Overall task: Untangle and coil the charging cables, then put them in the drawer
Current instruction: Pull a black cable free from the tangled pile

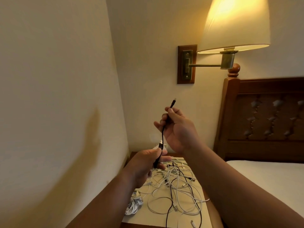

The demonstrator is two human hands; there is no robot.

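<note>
Nightstand point(144, 218): tangle of white and black cables point(178, 188) on top; white bundle point(134, 204) at its left edge. Above: left hand point(148, 162) grips short black cable point(162, 137) low; right hand point(177, 127) pinches it near upper plug. Beyond: lit wall lamp point(235, 23)
</note>
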